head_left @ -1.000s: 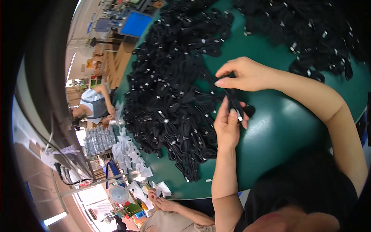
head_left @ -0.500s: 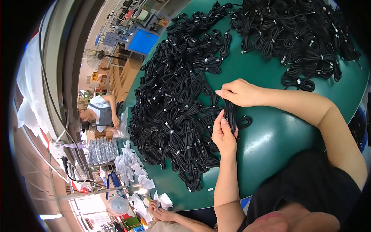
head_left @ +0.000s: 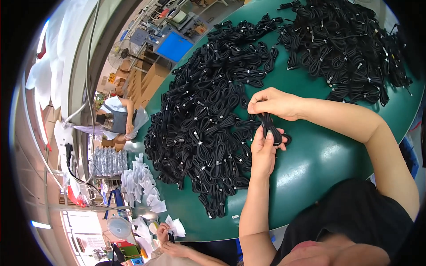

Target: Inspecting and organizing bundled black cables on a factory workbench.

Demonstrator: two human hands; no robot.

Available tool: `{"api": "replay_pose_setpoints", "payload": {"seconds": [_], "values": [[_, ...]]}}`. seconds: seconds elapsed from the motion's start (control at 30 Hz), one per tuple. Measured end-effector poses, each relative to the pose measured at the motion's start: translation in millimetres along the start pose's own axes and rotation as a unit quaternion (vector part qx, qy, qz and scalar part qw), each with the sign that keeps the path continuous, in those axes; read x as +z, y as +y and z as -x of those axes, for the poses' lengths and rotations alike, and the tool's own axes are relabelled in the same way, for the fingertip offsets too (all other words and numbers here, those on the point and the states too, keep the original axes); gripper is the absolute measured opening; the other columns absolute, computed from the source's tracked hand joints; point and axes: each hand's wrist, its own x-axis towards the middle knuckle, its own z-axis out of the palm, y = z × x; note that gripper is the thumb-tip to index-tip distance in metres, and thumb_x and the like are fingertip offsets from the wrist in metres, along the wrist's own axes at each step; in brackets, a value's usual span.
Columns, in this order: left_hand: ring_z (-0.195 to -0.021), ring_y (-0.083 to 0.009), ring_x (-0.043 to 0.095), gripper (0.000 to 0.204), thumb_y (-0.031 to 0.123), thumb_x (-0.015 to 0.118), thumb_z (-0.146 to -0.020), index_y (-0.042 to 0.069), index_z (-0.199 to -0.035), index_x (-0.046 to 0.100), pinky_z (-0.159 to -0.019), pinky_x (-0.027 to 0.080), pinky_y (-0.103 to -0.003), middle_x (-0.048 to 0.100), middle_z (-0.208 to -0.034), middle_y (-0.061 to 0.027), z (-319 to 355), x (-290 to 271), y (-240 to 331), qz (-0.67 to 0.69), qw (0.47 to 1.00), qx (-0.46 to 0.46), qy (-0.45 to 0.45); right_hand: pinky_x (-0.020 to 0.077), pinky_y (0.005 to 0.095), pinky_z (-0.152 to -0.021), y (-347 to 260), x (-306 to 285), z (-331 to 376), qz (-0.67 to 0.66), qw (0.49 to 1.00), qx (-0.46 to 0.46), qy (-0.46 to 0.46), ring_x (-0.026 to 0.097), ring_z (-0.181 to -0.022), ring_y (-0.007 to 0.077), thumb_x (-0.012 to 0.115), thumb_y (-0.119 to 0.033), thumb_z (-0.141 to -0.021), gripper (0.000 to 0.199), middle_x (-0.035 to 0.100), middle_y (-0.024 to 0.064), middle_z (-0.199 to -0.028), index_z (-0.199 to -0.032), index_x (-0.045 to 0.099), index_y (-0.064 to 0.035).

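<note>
A coiled black cable bundle [head_left: 268, 126] is held between my two hands, over the green table [head_left: 306, 153]. My left hand [head_left: 263, 155] is closed round its lower loops, the thumb lying on top. At the upper end of the bundle, my right hand [head_left: 276, 104] pinches with thumb and fingers; the exact part gripped is hidden behind the fingers. Just left of both hands spreads a large heap of coiled black cables [head_left: 195, 124] with silvery plugs.
Another cable heap [head_left: 346, 48] lies at the far right. White packets [head_left: 140, 181] and clear packages [head_left: 108, 162] are at the left. A co-worker [head_left: 119, 116] handles a clear bag [head_left: 140, 117]; another person's hands [head_left: 166, 239] work at the table's lower edge.
The bundle has turned so its loops show in my left hand, whose thumb now lies over them. My right hand still pinches the upper end. The whole view has shifted slightly.
</note>
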Motion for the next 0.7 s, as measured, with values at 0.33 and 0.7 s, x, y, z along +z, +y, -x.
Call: {"api": "replay_pose_setpoints", "payload": {"seconds": [0.33, 0.7], "values": [[-0.098, -0.0302, 0.056, 0.056, 0.039, 0.047, -0.089, -0.012, -0.111, 0.041, -0.087, 0.049, -0.036, 0.052, -0.106, -0.023, 0, -37, 59, 0.245, 0.9, 0.308, 0.19, 0.0414, 0.0376, -0.084, -49, -96, -23, 0.829, 0.543, -0.115, 0.067, 0.055, -0.092, 0.0237, 0.058, -0.019, -0.075, 0.03, 0.062, 0.0084, -0.095, -0.102, 0.062, -0.0046], [-0.103, -0.0214, 0.05, 0.05, 0.03, 0.055, -0.088, 0.002, -0.127, 0.038, -0.08, 0.044, -0.036, 0.045, -0.122, -0.0106, 5, -26, 25, -0.027, 0.987, 0.049, 0.153, 0.0524, 0.0283, -0.055, -33, -13, -2, 0.298, 0.952, -0.07, -0.022, 0.062, -0.065, 0.0155, 0.045, -0.017, -0.091, 0.034, 0.06, 0.0132, -0.091, -0.12, 0.045, -0.0002]]}}
